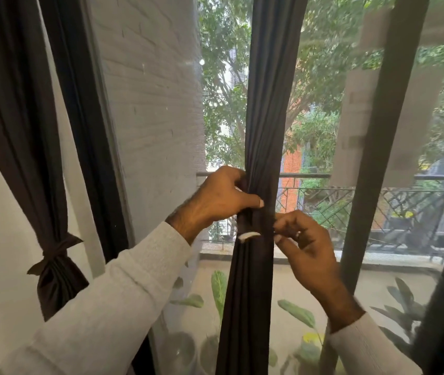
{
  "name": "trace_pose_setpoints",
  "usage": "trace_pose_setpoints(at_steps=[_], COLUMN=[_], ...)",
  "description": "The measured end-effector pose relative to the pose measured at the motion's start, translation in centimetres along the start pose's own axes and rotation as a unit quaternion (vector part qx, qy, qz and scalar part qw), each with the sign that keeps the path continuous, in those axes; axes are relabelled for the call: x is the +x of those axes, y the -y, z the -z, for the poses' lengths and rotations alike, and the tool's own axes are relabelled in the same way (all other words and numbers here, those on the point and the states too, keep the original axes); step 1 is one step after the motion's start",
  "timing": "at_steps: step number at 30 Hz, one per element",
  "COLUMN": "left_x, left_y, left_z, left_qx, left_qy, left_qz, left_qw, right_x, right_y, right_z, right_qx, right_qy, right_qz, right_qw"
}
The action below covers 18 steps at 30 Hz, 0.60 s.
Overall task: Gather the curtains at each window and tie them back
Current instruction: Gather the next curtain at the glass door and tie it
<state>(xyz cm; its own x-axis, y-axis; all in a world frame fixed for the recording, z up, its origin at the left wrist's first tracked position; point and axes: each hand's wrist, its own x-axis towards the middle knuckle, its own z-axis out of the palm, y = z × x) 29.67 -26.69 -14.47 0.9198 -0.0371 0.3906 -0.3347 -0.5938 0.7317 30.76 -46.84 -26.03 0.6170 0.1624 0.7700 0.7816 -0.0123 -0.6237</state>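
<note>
A dark curtain (pixel 269 109) hangs gathered into a narrow bunch in front of the window, at the middle of the head view. My left hand (pixel 220 197) grips the bunch from the left, thumb laid across the folds. A dark tieback band (pixel 256 221) wraps the bunch just below, with a white strip (pixel 247 236) showing at its lower left. My right hand (pixel 303 240) pinches the band's right end between thumb and fingers. A second dark curtain (pixel 23 131) at the left is tied with a knotted band (pixel 55 253).
A black window frame post (pixel 375 158) stands right of the bunch, another dark post (pixel 85 117) to its left. Behind the mesh screen lie a balcony railing (pixel 377 196), potted plants (pixel 219 290), a white brick wall (pixel 155 104) and trees.
</note>
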Motion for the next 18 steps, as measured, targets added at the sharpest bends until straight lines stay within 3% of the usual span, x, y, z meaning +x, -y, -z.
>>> trace_pose_setpoints(at_steps=[2, 4, 7, 9, 11, 14, 18], left_x=[0.1, 0.2, 0.5, 0.8, 1.3, 1.6, 1.1], left_y=[0.1, 0.2, 0.7, 1.1, 1.4, 1.4, 1.5], left_z=[0.1, 0.2, 0.1, 0.4, 0.7, 1.3, 1.3], left_qx=[-0.027, -0.072, -0.123, -0.145, -0.150, -0.133, -0.095], left_qy=[0.019, 0.047, 0.061, 0.079, 0.102, 0.127, 0.086], left_qz=[-0.007, -0.007, -0.012, -0.005, 0.002, 0.001, -0.024], left_qw=[0.999, 0.996, 0.990, 0.986, 0.983, 0.983, 0.991], right_x=[0.3, 1.0, 2.2, 3.0, 3.8, 4.4, 3.4], right_y=[0.6, 1.3, 1.0, 0.3, -0.1, -0.5, -0.3], right_z=[0.2, 0.1, 0.6, 1.3, 2.0, 2.9, 3.5], right_qx=[0.117, 0.166, -0.018, -0.145, -0.169, -0.051, 0.109], right_qy=[-0.006, -0.063, -0.135, -0.069, 0.031, 0.100, 0.086], right_qz=[-0.076, -0.128, -0.107, -0.083, -0.105, -0.166, -0.165], right_qw=[0.990, 0.976, 0.985, 0.984, 0.980, 0.980, 0.976])
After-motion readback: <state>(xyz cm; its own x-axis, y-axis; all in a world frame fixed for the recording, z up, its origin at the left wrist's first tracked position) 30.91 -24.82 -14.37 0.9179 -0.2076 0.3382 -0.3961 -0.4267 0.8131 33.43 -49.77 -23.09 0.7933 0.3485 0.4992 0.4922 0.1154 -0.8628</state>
